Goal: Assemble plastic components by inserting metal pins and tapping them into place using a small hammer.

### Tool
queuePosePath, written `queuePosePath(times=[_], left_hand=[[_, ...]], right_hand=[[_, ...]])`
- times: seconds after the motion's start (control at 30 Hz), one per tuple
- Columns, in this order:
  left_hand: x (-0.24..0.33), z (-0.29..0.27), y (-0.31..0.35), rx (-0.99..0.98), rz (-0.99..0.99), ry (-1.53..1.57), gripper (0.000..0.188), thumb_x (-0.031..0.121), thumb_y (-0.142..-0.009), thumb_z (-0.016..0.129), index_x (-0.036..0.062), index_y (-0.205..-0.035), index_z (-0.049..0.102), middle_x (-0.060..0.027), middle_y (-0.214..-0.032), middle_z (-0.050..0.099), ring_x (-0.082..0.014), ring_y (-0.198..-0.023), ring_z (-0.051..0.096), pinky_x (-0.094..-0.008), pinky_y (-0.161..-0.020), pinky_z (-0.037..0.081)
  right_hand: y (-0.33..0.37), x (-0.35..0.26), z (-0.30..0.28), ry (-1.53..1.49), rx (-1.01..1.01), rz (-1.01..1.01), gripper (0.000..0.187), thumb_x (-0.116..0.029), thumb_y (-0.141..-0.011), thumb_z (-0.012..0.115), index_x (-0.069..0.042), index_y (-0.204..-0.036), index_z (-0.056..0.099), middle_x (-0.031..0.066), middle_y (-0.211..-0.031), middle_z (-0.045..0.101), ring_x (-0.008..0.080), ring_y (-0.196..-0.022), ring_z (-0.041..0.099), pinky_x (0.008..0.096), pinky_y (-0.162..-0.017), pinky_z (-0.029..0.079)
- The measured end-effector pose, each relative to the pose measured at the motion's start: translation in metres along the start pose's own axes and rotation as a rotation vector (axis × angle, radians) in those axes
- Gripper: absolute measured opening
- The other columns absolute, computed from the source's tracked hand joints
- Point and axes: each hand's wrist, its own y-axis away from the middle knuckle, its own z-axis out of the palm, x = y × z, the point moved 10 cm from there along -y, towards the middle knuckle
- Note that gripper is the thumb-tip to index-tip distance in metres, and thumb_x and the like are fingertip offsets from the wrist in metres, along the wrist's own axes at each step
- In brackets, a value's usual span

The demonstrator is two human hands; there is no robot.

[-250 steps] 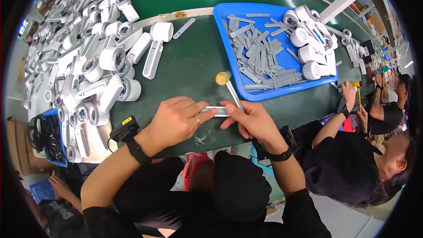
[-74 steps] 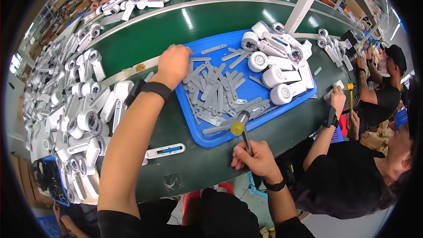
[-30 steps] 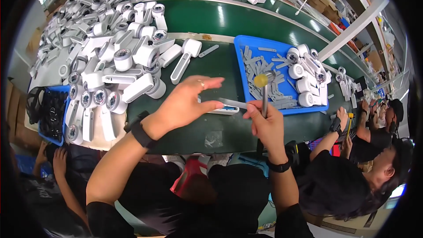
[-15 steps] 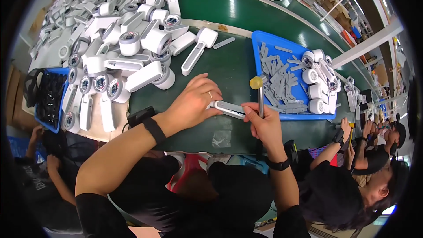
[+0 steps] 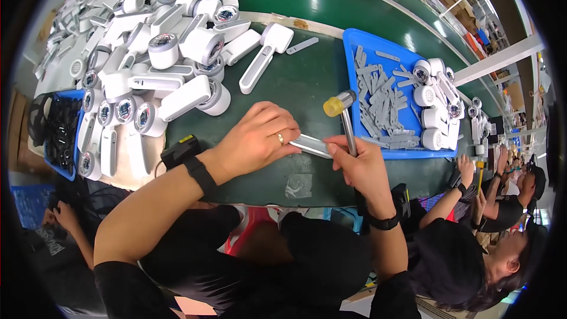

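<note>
My left hand (image 5: 257,142) is closed around one end of a white handheld fan (image 5: 311,145); the fingers cover that end. Its pale handle points right, toward my right hand (image 5: 360,168). In that hand a small hammer (image 5: 348,127) with a clear yellow face stands upright, gripped by the shaft. My right thumb and forefinger also touch the handle's free end. Beyond my hands another white fan (image 5: 269,53) lies on the green table, with a loose grey strip (image 5: 302,45) beside it.
Many white fans (image 5: 177,50) are heaped at the left. On the right, a blue tray (image 5: 349,53) holds grey strips (image 5: 378,100) and several fans. A blue basket (image 5: 74,165) of black parts stands far left. Clear tape (image 5: 299,186) sticks to the table. A co-worker's hand (image 5: 466,171) is at the right.
The held fan's handle has turned, and its side now shows more than its broad grey face. My right hand has shifted slightly right, and the hammer's head has tilted.
</note>
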Motion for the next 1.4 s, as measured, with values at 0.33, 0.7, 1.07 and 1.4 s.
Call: queuePosePath(times=[0.33,0.7,1.07,1.4], left_hand=[[0.008,0.009,-0.001,-0.062,0.137,-0.162,0.036,0.020,-0.079,0.087,0.0018,-0.106,0.071,-0.0079,-0.107,0.069,-0.0260,-0.106,0.067,-0.0426,-0.089,0.053],[0.023,-0.001,-0.019,-0.053,0.087,-0.300,0.042,0.023,-0.081,0.085,0.0092,-0.118,0.074,-0.0082,-0.116,0.072,-0.0268,-0.108,0.069,-0.0510,-0.106,0.052],[0.027,0.026,-0.016,-0.102,0.184,-0.219,0.029,0.020,-0.088,0.078,0.0140,-0.115,0.077,-0.0016,-0.103,0.073,-0.0204,-0.089,0.069,-0.0380,-0.094,0.056],[0.029,0.026,-0.022,-0.129,0.194,-0.192,0.030,0.015,-0.085,0.082,0.0098,-0.114,0.077,-0.0026,-0.102,0.074,-0.0207,-0.086,0.069,-0.0374,-0.088,0.059]], right_hand=[[-0.007,0.024,0.002,-0.075,-0.153,0.180,0.036,-0.033,-0.107,0.063,-0.005,-0.127,0.073,0.0028,-0.065,0.068,0.0044,-0.040,0.048,0.0212,-0.038,0.032],[-0.011,0.035,0.011,-0.213,-0.127,0.149,0.043,-0.037,-0.107,0.061,-0.001,-0.127,0.070,0.0100,-0.077,0.076,0.0057,-0.040,0.048,0.0212,-0.038,0.033],[0.035,0.044,-0.029,-0.173,0.126,-0.065,0.042,-0.024,-0.111,0.054,-0.006,-0.149,0.056,0.0003,-0.071,0.059,0.0034,-0.061,0.052,0.0203,-0.054,0.039],[0.106,-0.015,-0.042,0.578,0.473,-0.554,0.044,-0.009,-0.106,0.057,-0.008,-0.150,0.056,0.0176,-0.086,0.069,0.0311,-0.073,0.068,0.0362,-0.069,0.053]])
